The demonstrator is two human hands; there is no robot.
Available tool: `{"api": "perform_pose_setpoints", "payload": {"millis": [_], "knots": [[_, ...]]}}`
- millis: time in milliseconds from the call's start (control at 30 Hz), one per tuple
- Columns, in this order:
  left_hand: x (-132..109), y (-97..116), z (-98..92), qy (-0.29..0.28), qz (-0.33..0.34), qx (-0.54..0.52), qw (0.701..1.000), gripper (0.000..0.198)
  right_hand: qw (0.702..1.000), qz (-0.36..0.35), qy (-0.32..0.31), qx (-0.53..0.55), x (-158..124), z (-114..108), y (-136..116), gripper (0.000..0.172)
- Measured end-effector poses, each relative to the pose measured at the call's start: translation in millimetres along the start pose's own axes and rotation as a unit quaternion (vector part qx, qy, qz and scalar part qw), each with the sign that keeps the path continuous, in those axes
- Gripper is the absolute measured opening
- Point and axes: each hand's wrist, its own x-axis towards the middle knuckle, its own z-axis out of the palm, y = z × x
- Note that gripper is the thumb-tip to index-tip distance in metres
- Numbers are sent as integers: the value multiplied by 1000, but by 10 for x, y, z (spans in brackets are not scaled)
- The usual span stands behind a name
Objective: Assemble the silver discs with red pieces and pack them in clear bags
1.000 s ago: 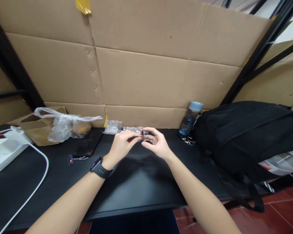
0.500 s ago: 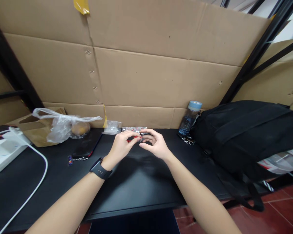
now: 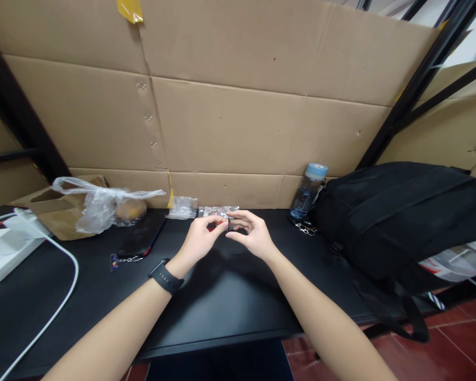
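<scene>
My left hand (image 3: 202, 236), with a black watch (image 3: 166, 276) on its wrist, pinches a small red piece (image 3: 213, 229) between thumb and fingers. Most of that piece is hidden behind the thumb. A thin dark piece (image 3: 228, 224), seen edge-on, stands upright between my two hands. The curled fingers and thumb of my right hand (image 3: 253, 235) close on its upper and lower edges. Both hands are held just above the black table (image 3: 230, 296). Behind them lie a clear plastic packet (image 3: 183, 207) and a crinkled clear bag (image 3: 218, 211) with small bits.
On the left are a white power strip (image 3: 11, 248) with a cable, a paper bag (image 3: 59, 217), a tied plastic bag (image 3: 99, 209) and a dark phone (image 3: 138, 238). A water bottle (image 3: 305, 196) and black backpack (image 3: 400, 227) stand right. Cardboard (image 3: 230, 132) walls the back.
Both hands have shifted very slightly left in the picture. The thin piece between them now shows more edge-on, and the grip looks the same.
</scene>
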Motion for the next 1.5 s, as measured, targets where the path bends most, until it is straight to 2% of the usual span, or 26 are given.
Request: {"api": "perform_pose_setpoints", "payload": {"millis": [100, 200, 267, 333, 433, 533, 633, 767, 900, 1100, 1200, 1367, 1433, 1500], "knots": [[18, -26, 5, -32, -35, -49, 998, 26, 1000, -1, -4, -6, 1, -9, 20, 53], [16, -20, 0, -35, -39, -11, 999, 25, 1000, 12, 9, -21, -4, -5, 17, 50], [3, -4, -2, -20, -7, 32, 999, 21, 999, 36, 22, -21, -7, -2, 1, 46], [-13, 9, -4, 5, 52, 92, 994, 17, 997, 65, 30, -12, -8, -2, -19, 43], [-37, 10, -11, 28, 139, 205, 969, 14, 995, 91, 33, 12, -4, -2, -29, 41], [-49, 5, -19, 27, 172, 279, 944, 13, 994, 100, 32, 40, 4, 10, -13, 41], [-47, 26, -16, 31, 153, 284, 946, 15, 991, 110, 37, 61, 7, 32, -2, 42], [-39, 75, -2, 60, 95, 195, 974, 17, 987, 117, 45, 99, 2, 44, -36, 42], [-39, 82, 6, 75, 74, 156, 982, 16, 983, 129, 22, 126, -5, 30, -56, 44], [-34, 16, 32, 18, 9, 100, 995, 21, 995, 98, 30, -9, -18, -21, 16, 40], [-22, -10, 33, -9, -12, 85, 996, 25, 993, 57, -13, -103, -16, -75, -6, 30], [7, -65, 18, -61, -4, 41, 997, 25, 952, -66, -79, -287, 3, -155, -78, 7], [16, -84, 11, -45, -6, 0, 999, 27, 939, -80, -95, -320, 4, -166, -80, 4], [17, -87, 3, -61, -9, -34, 998, 32, 932, -80, -114, -335, 2, -171, -78, 4]]}}
